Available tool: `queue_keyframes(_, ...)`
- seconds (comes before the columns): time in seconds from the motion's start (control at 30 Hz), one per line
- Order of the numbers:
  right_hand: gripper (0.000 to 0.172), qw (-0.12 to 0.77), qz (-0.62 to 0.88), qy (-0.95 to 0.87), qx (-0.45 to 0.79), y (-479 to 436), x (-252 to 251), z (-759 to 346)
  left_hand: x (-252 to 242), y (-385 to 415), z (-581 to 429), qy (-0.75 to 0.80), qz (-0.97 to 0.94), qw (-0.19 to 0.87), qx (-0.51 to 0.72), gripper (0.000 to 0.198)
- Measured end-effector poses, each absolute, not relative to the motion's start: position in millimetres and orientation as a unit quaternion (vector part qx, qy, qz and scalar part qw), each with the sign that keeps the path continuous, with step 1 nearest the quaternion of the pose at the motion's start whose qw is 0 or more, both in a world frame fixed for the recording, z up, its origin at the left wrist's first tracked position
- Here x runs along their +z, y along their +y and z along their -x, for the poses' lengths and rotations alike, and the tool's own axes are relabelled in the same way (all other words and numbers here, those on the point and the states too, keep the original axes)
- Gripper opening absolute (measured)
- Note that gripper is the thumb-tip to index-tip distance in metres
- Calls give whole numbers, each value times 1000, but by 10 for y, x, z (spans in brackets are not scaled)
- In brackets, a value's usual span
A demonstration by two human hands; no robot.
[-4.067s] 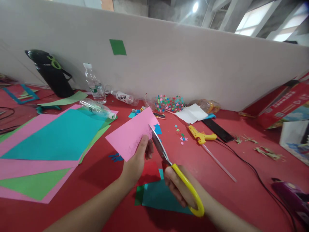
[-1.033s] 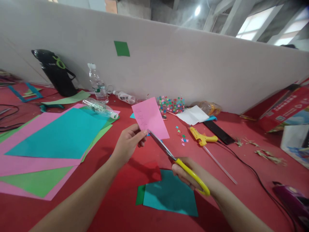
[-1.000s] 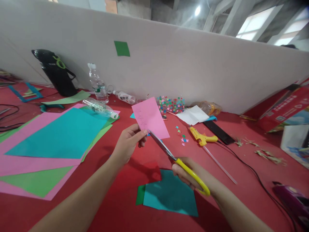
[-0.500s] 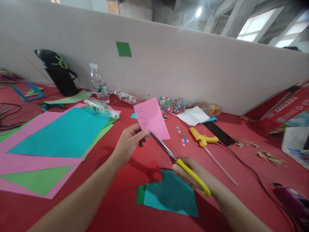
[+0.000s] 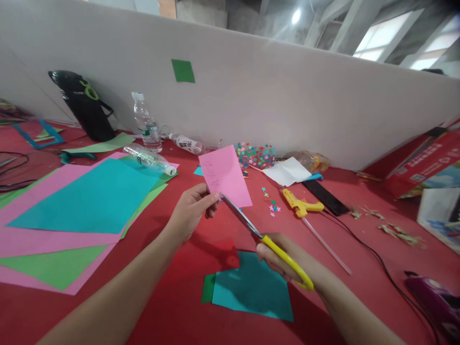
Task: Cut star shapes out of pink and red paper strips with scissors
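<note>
Between thumb and fingers, my left hand (image 5: 196, 206) pinches the lower left corner of a pink sheet of paper (image 5: 230, 177), raised above the table. Small stars are drawn in a row along the sheet's left side. My right hand (image 5: 276, 254) grips yellow-handled scissors (image 5: 283, 256); the blades look closed or nearly so, and their tips meet the paper's lower edge beside my left thumb. Under the hands lie a teal sheet (image 5: 255, 292), a red sheet (image 5: 215, 258) and a strip of green paper (image 5: 208, 289).
Large teal paper (image 5: 89, 196) lies over pink and green sheets at left. A black flask (image 5: 86, 108) and water bottles (image 5: 147, 124) stand or lie by the wall. Loose stars (image 5: 272, 207), a yellow glue gun (image 5: 301, 203) with its cable and a black phone (image 5: 327, 197) are at right.
The view has shifted very slightly. Both hands, the scissors and the pink paper keep almost the same position; the drawn stars show a little more clearly.
</note>
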State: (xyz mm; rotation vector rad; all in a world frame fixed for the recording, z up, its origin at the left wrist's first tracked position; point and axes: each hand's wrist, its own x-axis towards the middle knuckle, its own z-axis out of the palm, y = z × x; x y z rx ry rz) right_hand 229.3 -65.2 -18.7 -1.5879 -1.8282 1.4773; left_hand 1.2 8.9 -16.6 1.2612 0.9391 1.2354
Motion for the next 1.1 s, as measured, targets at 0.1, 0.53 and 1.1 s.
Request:
queue_keyframes(0.1,39,147,556,-620,534,-652,-187,-2293,-167,104,-2,388,-528,552,516,9)
queue_keyframes(0.53,43,159,552,-581,577,-659,-145,-2264,-136,129,41,396,-543,554,492,10)
queue_keyframes(1.1,46,180,543,-579,581,-686,-157,-2189,-85,56,-53,405,-510,547,525,19)
